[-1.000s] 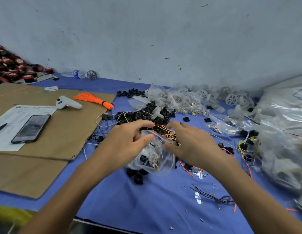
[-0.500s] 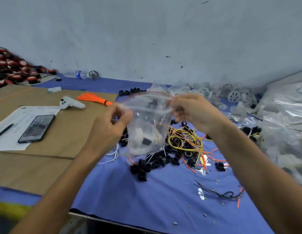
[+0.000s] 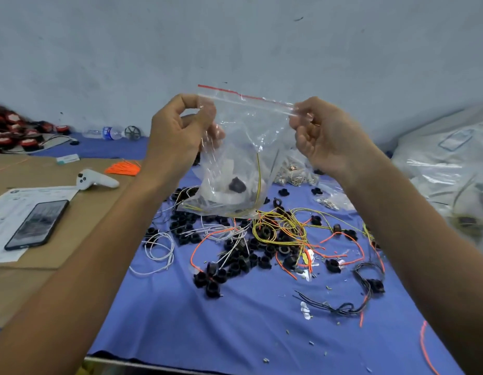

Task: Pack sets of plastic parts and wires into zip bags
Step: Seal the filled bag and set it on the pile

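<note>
You're holding the clear plastic zip bag with the red top strip (image 3: 243, 147) in the air above the blue cloth-covered table (image 3: 208, 320). Your left hand (image 3: 178, 131) is pinching its top left corner between thumb and curled fingers, and your right hand (image 3: 324, 133) is pinching the top right corner the same way. A small black plastic part (image 3: 237, 184) and a thin yellow wire (image 3: 259, 174) are sitting low inside the bag. Loose black plastic rings (image 3: 235, 263) and tangled yellow wires (image 3: 283, 228) are lying on the cloth below.
</note>
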The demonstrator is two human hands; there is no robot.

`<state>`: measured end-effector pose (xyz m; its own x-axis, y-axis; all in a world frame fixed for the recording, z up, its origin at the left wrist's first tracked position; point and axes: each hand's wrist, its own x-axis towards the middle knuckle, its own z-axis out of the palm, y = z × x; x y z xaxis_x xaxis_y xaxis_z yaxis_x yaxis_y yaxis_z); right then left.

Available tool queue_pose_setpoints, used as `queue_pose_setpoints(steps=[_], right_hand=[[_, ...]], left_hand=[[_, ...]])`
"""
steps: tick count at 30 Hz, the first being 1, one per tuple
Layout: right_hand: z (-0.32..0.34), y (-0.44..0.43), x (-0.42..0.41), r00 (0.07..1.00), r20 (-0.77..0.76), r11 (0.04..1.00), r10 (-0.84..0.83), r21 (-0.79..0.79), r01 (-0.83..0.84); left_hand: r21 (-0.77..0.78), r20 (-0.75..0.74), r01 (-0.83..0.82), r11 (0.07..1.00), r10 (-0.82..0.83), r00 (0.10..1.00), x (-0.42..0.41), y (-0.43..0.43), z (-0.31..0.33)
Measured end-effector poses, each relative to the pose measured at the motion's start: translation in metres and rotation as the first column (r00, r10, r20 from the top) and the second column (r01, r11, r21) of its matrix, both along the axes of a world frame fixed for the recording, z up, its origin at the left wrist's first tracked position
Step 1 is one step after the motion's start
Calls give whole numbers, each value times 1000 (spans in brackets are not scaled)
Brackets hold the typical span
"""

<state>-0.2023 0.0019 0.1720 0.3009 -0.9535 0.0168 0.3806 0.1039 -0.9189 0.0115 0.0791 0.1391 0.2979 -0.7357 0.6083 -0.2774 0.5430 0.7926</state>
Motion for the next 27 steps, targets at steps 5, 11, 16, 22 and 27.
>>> queue_pose_setpoints(steps=[5, 11, 16, 22, 27], right_hand=[[-11, 1, -21, 960, -249, 978, -127, -191, 80], [-55, 2, -44, 868, -482, 981, -118, -193, 27], [-84, -5, -55, 731, -667, 978, -141, -209, -2], [-85, -12, -45, 347, -776, 789, -527, -598, -140], [-61, 10, -12, 430, -749, 595, -504, -663, -455]], left_hand=[[13, -4, 22, 1000, -22, 1000, -9, 0, -15], [89, -109, 91, 992, -81, 991, -24, 6, -87], [188, -113, 68, 980, -48, 992, -29, 2, -130], [186, -33, -22, 982, 29, 999, -22, -9, -141], [182, 29, -12, 983, 7, 1000, -22, -10, -136]])
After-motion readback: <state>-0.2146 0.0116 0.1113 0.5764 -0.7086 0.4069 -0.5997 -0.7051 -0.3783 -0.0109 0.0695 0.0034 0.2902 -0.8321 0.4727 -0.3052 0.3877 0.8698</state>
